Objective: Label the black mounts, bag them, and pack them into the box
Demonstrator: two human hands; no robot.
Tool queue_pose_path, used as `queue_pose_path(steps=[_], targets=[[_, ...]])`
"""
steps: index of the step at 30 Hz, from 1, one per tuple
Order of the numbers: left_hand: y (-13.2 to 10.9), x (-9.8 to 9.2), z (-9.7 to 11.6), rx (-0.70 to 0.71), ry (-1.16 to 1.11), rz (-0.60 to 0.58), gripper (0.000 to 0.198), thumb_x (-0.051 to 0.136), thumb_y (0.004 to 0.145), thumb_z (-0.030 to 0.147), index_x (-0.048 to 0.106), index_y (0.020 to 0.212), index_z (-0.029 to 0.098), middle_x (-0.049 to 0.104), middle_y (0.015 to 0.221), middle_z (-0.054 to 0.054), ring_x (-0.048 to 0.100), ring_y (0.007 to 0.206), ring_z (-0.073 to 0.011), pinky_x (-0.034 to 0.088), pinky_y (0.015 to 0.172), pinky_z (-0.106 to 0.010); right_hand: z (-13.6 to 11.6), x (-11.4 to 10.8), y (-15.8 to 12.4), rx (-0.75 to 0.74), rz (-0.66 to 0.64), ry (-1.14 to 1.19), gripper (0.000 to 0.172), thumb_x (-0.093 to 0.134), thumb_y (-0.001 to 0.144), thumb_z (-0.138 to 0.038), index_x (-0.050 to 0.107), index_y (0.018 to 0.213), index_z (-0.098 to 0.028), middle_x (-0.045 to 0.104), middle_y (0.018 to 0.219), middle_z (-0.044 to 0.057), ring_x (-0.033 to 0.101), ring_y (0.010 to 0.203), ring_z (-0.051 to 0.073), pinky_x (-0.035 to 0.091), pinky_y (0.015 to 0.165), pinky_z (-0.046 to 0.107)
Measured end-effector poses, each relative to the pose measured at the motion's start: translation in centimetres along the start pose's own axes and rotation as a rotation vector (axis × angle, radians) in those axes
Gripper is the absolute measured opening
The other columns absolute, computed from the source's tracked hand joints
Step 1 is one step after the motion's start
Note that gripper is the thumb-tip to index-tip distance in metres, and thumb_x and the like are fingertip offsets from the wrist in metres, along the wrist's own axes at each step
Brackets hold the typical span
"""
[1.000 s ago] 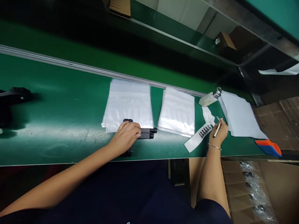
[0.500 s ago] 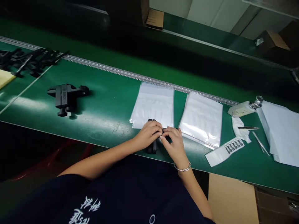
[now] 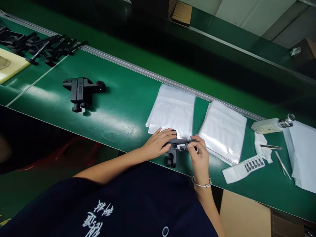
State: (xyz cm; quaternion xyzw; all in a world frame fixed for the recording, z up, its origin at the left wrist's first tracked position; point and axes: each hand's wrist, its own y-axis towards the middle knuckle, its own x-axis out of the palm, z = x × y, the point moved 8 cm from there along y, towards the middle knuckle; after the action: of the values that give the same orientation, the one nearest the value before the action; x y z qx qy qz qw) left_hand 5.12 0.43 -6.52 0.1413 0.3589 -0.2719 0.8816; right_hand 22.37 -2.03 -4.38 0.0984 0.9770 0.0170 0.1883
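Observation:
A black plastic bracket part lies at the near edge of the green belt. My left hand grips its left side, fingers curled over it. My right hand pinches the part's right end, where a small white label shows under the fingertips. Two stacks of clear plastic bags lie just behind the hands.
A second black bracket sits on the belt at left, with several more black parts farther left. A label strip, white cloth, tweezers, a small bottle and white sheets lie at right.
My right hand left the tweezers on the belt at right and came over to the black part. Both hands now hold the part, which has turned and shifted slightly.

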Motion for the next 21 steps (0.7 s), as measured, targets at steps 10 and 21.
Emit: queue_pose_path(steps=[10, 21], targets=[[-0.1, 0.2, 0.1, 0.027, -0.043, 0.059, 0.041, 0.044, 0.089, 0.016, 0.054, 0.129, 0.019, 0.053, 0.141, -0.011, 0.037, 0.141, -0.027, 0.029, 0.115, -0.056, 1.6, 0.5, -2.6, 0.105, 0.216, 0.044, 0.019, 0.058, 0.085, -0.031, 0.057, 0.07, -0.02, 0.059, 0.115, 0.009, 0.047, 0.124, 0.026, 0.031, 0.105, 0.046], [-0.1, 0.5, 0.0, 0.071, -0.061, 0.109, 0.042, 0.046, 0.089, 0.016, 0.053, 0.13, 0.022, 0.052, 0.14, -0.01, 0.036, 0.14, -0.0275, 0.033, 0.114, -0.055, 1.6, 0.9, -2.2, 0.105, 0.193, -0.007, 0.022, 0.058, 0.083, -0.031, 0.051, 0.065, -0.02, 0.056, 0.109, 0.008, 0.048, 0.116, 0.026, 0.035, 0.098, 0.043]])
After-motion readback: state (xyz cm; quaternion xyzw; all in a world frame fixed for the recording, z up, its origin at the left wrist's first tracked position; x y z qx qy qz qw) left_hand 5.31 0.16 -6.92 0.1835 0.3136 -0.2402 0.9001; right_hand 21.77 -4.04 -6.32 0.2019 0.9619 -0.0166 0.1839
